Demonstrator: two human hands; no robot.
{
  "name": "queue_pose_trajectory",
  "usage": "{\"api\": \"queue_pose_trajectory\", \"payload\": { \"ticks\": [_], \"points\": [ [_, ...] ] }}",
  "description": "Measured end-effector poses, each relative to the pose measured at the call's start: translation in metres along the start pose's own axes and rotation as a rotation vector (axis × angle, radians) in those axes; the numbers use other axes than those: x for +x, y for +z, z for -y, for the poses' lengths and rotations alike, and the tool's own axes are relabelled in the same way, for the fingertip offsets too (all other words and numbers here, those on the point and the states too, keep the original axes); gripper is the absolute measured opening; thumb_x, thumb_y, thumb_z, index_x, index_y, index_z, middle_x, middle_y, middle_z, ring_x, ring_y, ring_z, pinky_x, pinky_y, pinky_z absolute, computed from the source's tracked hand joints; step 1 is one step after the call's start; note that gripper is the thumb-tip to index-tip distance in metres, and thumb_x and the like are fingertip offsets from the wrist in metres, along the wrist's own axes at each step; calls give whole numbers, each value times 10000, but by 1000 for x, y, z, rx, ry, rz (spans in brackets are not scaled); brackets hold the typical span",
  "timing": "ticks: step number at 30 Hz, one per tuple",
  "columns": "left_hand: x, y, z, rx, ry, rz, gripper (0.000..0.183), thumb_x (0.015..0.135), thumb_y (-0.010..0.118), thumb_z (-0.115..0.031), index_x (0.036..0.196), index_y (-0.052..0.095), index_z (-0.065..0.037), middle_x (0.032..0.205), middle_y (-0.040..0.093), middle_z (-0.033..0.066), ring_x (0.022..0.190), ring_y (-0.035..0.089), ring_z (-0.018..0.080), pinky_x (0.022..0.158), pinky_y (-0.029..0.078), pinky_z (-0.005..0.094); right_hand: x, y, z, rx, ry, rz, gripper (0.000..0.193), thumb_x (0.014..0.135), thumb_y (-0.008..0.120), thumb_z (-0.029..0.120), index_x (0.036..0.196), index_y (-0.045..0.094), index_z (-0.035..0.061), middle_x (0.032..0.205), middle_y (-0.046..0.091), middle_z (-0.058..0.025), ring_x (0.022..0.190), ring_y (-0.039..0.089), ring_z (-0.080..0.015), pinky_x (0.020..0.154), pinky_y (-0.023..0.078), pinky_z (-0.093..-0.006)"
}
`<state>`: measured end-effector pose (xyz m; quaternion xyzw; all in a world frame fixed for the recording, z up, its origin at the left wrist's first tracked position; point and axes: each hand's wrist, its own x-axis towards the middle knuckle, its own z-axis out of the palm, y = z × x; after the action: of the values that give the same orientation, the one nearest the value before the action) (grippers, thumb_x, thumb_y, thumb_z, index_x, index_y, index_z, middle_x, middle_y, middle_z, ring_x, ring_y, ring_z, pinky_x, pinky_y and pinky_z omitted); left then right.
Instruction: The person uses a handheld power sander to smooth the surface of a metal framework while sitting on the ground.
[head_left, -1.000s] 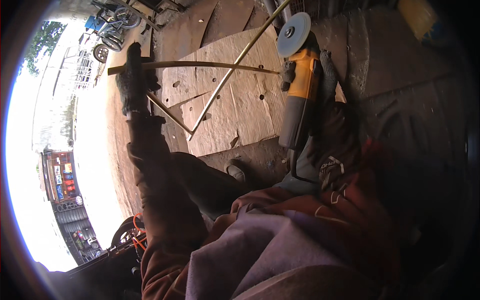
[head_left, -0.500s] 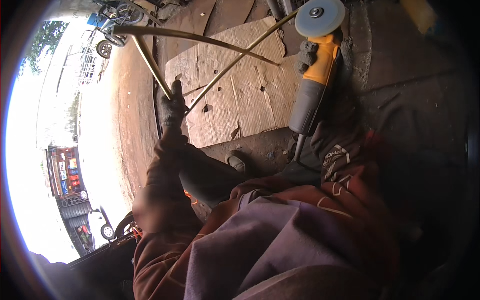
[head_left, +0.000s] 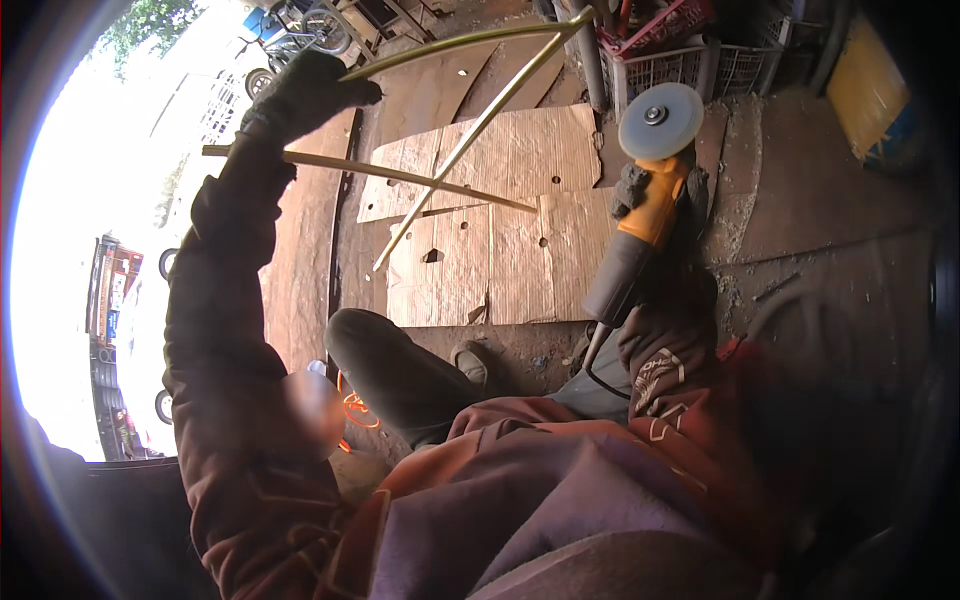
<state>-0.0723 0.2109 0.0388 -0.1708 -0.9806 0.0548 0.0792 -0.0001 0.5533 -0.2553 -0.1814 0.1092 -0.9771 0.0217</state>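
Centrally, a metal frame (head_left: 437, 185) of slender, brass-toned bars, one bowed and two nearly straight, stands out over the cardboard, left of the grinder; whether it touches the ground cannot be told. The gloved left hand (head_left: 298, 98) meets the bowed bar at its left end, thumb extended; how far its fingers close is hidden. The right hand (head_left: 630, 190), in a grey knitted glove, wraps the yellow housing of an angle grinder (head_left: 652, 205), whose flat, pale round disc (head_left: 660, 121) points away from the body; a dark cable (head_left: 598, 352) leaves the rear of its grey handle. Beneath lie creased, tan cardboard sheets (head_left: 480, 260) pierced by small holes, spread upon a brown, scuffed floor (head_left: 300, 300). A shoe (head_left: 470, 362) rests near their lower edge, and orange cord (head_left: 357, 408) coils beside the bent knee. Beyond stand latticed plastic crates (head_left: 650, 75), a yellow container (head_left: 870, 95) and, upper left, a wheeled cycle (head_left: 325, 30). Pale lettering and line motifs mark the dark right sleeve (head_left: 665, 370).
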Motion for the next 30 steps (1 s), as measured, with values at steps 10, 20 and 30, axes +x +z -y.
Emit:
{"api": "queue_pose_trajectory", "payload": {
  "ticks": [10,20,30],
  "points": [
    [-52,50,35,-338,-628,-156,491,748,790,-495,700,657,-24,540,519,34,409,501,131,371,426,296,-9,-11,-3,4,-5,16,635,923,512,536,1318,436,43,995,601,-170,772,627,-289,683,555,-476],
    [-81,164,-7,-1069,-878,-484,388,720,831,-365,701,637,-29,567,499,-3,403,442,117,364,363,276,-8,-5,11,-194,110,35,685,905,522,565,1288,428,5,1002,550,-129,834,573,-250,701,516,-424],
    [-138,217,-17,-1271,-987,-683,255,791,796,-229,698,638,-52,558,491,-17,396,434,100,371,391,275,-8,6,3,-233,170,17,702,911,509,547,1303,389,-22,992,553,-156,768,589,-271,662,540,-412]
  ]
}}
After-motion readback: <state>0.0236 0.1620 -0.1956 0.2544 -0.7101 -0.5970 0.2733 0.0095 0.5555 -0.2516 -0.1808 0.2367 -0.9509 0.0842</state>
